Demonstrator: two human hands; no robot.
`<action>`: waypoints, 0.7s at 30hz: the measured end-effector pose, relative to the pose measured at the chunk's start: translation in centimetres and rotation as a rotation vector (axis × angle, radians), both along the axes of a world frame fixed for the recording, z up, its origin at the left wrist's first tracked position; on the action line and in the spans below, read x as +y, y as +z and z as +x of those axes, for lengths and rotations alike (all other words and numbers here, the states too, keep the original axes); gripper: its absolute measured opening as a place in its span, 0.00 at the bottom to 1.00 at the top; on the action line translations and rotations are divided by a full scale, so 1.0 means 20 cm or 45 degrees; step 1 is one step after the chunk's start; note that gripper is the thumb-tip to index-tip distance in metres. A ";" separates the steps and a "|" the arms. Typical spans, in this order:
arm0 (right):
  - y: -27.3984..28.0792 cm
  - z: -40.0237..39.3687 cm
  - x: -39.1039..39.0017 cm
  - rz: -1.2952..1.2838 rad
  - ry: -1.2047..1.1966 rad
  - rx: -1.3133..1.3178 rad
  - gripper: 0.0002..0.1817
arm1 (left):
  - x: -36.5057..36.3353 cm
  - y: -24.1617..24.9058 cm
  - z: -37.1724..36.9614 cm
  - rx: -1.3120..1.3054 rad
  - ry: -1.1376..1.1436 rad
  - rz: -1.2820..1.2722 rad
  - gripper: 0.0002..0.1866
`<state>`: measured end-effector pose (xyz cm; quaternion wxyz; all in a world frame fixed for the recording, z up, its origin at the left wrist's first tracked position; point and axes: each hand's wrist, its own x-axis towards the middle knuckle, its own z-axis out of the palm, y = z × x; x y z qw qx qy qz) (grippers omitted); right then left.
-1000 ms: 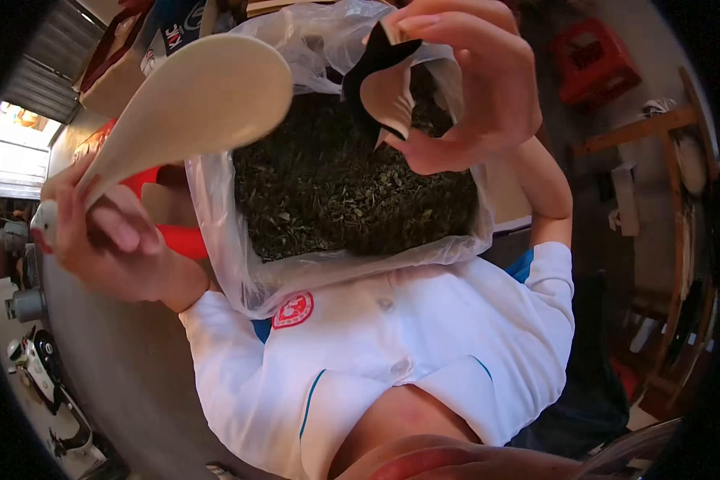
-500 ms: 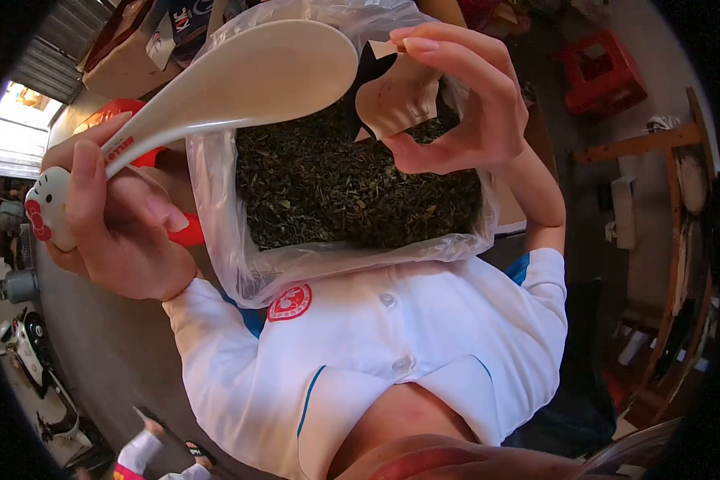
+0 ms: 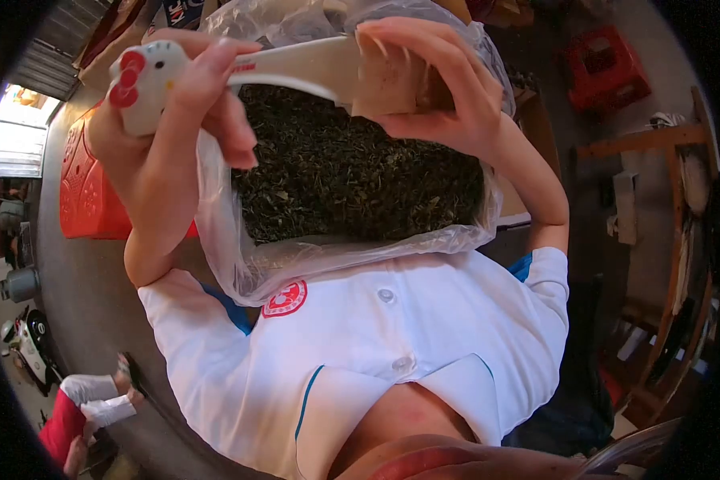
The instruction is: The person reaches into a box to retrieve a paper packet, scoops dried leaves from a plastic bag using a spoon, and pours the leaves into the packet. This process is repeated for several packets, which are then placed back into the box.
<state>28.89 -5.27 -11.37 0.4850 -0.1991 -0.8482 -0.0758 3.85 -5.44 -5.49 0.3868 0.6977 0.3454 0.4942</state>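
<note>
My left hand (image 3: 164, 148) is closed around the cartoon-cat end of a white spoon (image 3: 300, 66), up at the left. The spoon's bowl is hidden inside the mouth of a small brown paper packet (image 3: 388, 80). My right hand (image 3: 464, 92) grips that packet, thumb below and fingers above. Beneath both hands lie dark, dried leaves (image 3: 352, 180) in a box lined with a clear plastic bag (image 3: 360, 254), whose near edge is against the white shirt.
A red patterned plastic object (image 3: 92, 188) is at the left, and a red crate (image 3: 608, 72) at the upper right. A wooden frame (image 3: 672, 138) stands at the right. At the lower left are another person (image 3: 72, 420) and a scooter (image 3: 32, 344).
My left hand has moved up and right, and the spoon's bowl has gone into the packet. The packet now opens toward the spoon. The other person shows more at the lower left.
</note>
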 end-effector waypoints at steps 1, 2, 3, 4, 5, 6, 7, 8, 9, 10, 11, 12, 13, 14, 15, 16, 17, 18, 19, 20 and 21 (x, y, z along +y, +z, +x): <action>-0.01 0.01 0.01 -0.015 -0.012 0.035 0.35 | 0.02 -0.01 0.03 -0.026 -0.002 0.005 0.14; -0.02 0.01 0.02 -0.026 -0.025 0.069 0.34 | 0.02 -0.02 0.04 -0.041 0.001 -0.006 0.14; -0.03 0.02 0.03 -0.038 -0.038 0.103 0.34 | 0.02 -0.03 0.06 -0.056 0.004 -0.018 0.14; -0.02 0.03 0.01 -0.077 -0.070 0.087 0.34 | 0.02 -0.03 0.07 -0.071 0.008 -0.029 0.14; 0.01 0.04 -0.01 -0.116 -0.101 0.071 0.33 | 0.01 -0.03 0.08 -0.063 0.023 -0.013 0.14; 0.03 0.04 -0.02 -0.131 -0.140 0.060 0.33 | 0.00 -0.02 0.08 -0.055 0.039 0.001 0.14; 0.04 0.04 -0.03 -0.145 -0.179 0.049 0.33 | 0.00 -0.02 0.08 -0.049 0.057 0.016 0.14; 0.05 0.03 -0.03 -0.133 -0.224 0.043 0.34 | 0.00 -0.03 0.08 -0.036 0.050 0.044 0.14; 0.05 0.03 -0.04 -0.120 -0.266 0.035 0.34 | -0.01 -0.03 0.07 -0.025 0.045 0.072 0.14; 0.03 0.02 -0.04 -0.171 -0.270 -0.008 0.34 | -0.01 -0.04 0.06 -0.014 0.044 0.099 0.13; 0.02 0.01 -0.04 -0.222 -0.272 -0.051 0.33 | -0.01 -0.05 0.05 -0.014 0.042 0.109 0.13; 0.01 0.00 -0.03 -0.272 -0.274 -0.093 0.33 | -0.01 -0.05 0.05 -0.013 0.040 0.119 0.13; 0.01 0.00 -0.03 -0.232 -0.301 -0.083 0.31 | -0.01 -0.05 0.04 -0.012 0.037 0.130 0.13; 0.01 0.01 -0.02 -0.191 -0.330 -0.072 0.29 | -0.01 -0.05 0.03 -0.039 0.102 0.173 0.13; 0.00 0.02 -0.02 -0.151 -0.362 -0.060 0.28 | -0.02 -0.05 0.01 -0.065 0.164 0.215 0.12; 0.01 0.04 -0.03 -0.228 -0.333 -0.073 0.29 | -0.01 -0.04 -0.01 -0.092 0.224 0.258 0.12; 0.02 0.07 -0.04 -0.306 -0.305 -0.086 0.31 | 0.01 -0.05 -0.04 -0.058 0.356 0.303 0.14; 0.02 0.07 -0.04 -0.287 -0.297 -0.078 0.31 | 0.01 -0.05 -0.07 -0.077 0.427 0.316 0.15; 0.01 0.07 -0.05 -0.268 -0.289 -0.069 0.31 | -0.01 -0.04 -0.10 -0.104 0.500 0.333 0.16; -0.02 0.05 -0.03 -0.152 -0.297 -0.036 0.29 | -0.02 -0.02 -0.12 -0.126 0.573 0.349 0.18; -0.03 0.04 -0.02 -0.037 -0.303 -0.002 0.27 | -0.03 -0.01 -0.12 -0.135 0.667 0.347 0.20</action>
